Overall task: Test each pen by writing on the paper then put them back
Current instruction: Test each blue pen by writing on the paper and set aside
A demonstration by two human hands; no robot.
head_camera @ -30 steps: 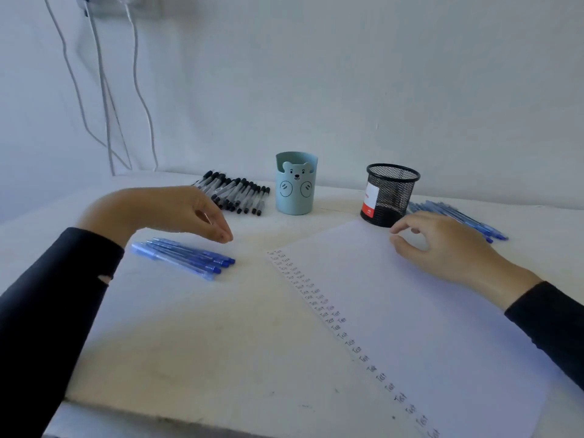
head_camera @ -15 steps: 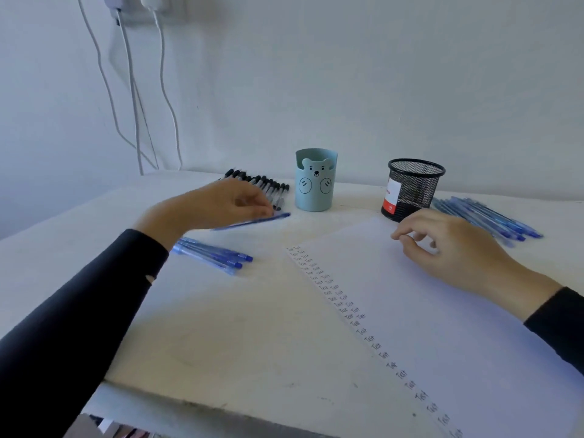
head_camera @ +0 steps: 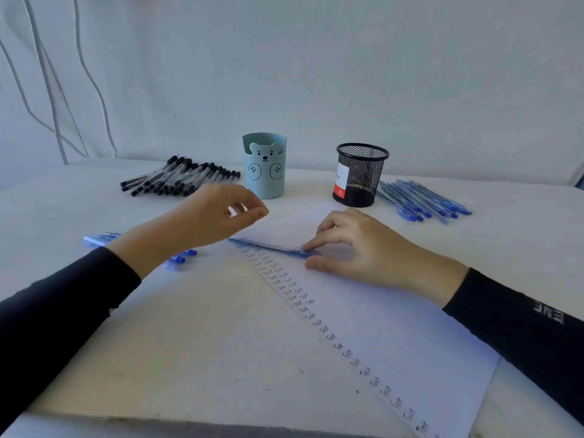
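On the white table a large paper lies at the right, with a column of the word "Test" along its left edge. The left hand hovers over the far corner of the paper, its fingers loosely curled and holding nothing. The right hand rests on the paper and pinches, with forefinger and thumb, the right end of a blue pen, which lies flat across the far left corner. I think this end grip is weak, so the pen may roll or slip when lifted. The left hand is not pressing the paper, so it could slide during writing.
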